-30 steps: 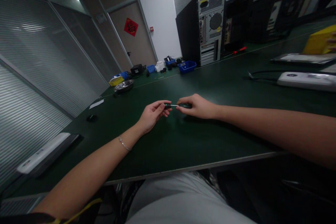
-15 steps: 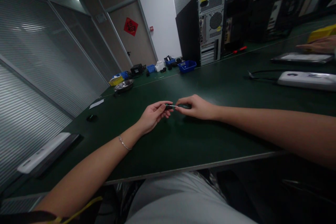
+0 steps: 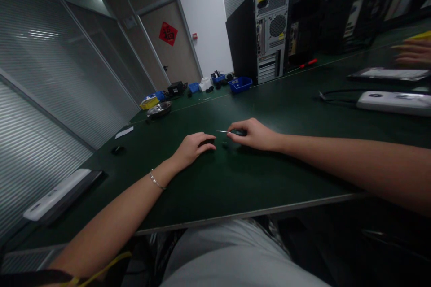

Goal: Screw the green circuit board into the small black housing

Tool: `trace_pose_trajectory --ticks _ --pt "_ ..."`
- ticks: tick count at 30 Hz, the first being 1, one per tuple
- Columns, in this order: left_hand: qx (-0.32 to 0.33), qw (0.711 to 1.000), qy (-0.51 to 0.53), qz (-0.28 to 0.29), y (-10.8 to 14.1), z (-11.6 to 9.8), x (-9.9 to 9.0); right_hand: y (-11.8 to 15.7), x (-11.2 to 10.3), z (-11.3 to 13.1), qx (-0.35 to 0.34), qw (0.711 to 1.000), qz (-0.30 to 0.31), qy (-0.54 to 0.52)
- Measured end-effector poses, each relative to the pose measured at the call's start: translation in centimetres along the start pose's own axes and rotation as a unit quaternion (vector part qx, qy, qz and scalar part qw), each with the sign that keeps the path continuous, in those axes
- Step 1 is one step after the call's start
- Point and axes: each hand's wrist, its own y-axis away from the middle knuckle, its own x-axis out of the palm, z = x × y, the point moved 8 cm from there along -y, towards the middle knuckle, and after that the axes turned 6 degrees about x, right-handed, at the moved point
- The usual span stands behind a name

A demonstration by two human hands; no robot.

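Observation:
My right hand [image 3: 253, 133] is closed round the dark handle of a small screwdriver [image 3: 223, 132], its thin metal shaft pointing left. Opposite it, my left hand [image 3: 193, 149] rests over the green table [image 3: 208, 193] with thumb and forefinger apart and nothing visible between them. A small dark piece [image 3: 225, 145] lies on the table between both hands, just below the screwdriver's shaft; its kind is too small and blurred to make out.
A black computer tower [image 3: 259, 36] stands behind a blue tray [image 3: 240, 84]. White power strips [image 3: 392, 100] lie at both sides. A metal bowl [image 3: 159, 110] is at the back left. Another person's hand [image 3: 414, 51] shows at the far right.
My left hand has let go of the small dark piece, which now lies on the table, and has opened. The screwdriver, still in my right hand, has come away from the piece.

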Motion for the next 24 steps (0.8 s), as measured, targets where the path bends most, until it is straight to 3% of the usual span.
trace_pose_trajectory --ticks 8,18,24 --pt "-0.021 0.999 0.006 0.023 0.2 0.2 0.9 -0.6 0.0 -0.9 0.012 0.999 -0.025 0.028" --pt "-0.071 0.992 0.104 0.028 0.2 1.6 2.0 -1.1 1.4 -1.4 0.036 0.991 0.048 0.122" --pt "-0.081 0.990 0.114 0.024 0.2 1.6 2.0 -1.1 1.5 -1.8 0.042 0.991 0.061 0.116"
